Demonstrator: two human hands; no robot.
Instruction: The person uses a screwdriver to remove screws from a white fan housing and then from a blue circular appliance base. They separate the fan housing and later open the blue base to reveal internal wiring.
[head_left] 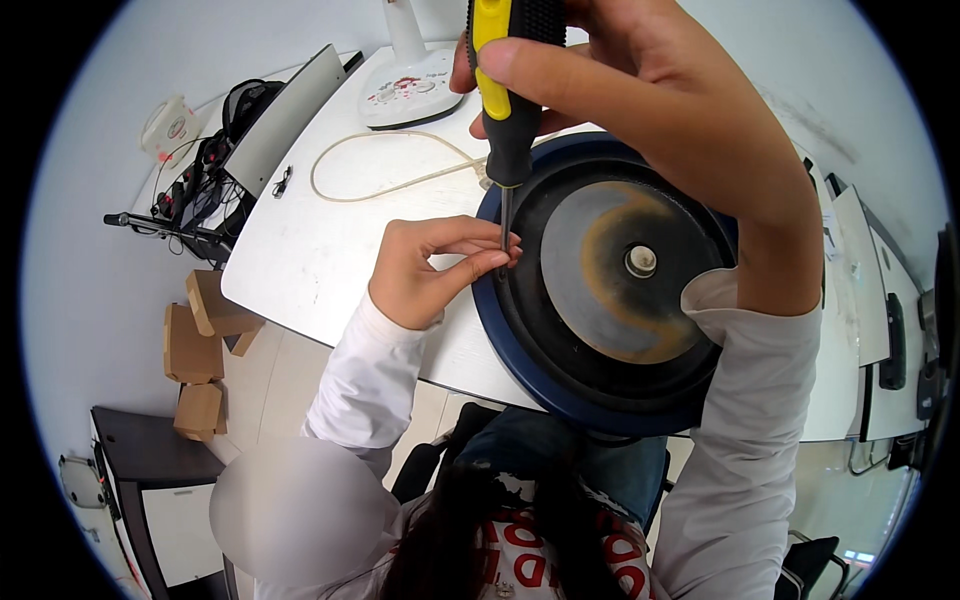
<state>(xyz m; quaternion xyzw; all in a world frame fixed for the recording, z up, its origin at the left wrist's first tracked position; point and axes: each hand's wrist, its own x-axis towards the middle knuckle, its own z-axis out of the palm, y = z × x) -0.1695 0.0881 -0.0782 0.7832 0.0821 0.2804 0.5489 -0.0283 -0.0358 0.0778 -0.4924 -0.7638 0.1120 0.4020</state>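
My right hand (640,90) is wrapped round the black and yellow handle of a screwdriver (508,160), held upright with its shaft pointing down. My left hand (420,265) pinches the lower shaft between thumb and fingers. The tip stands at the left rim of a round appliance (520,365), and whether a screw sits under it is too small to tell. This appliance has a dark blue rim, a black inner ring and a grey metal plate (575,290) with brownish staining. At the plate's middle is a small pale round piece (641,262).
Under the appliance is a white table (300,250). On it lie a pale cable (400,185), a white stand base (412,90) with a floral print, and a small black item (283,182). A monitor (290,115) stands at left, with cardboard boxes (193,345) on the floor below.
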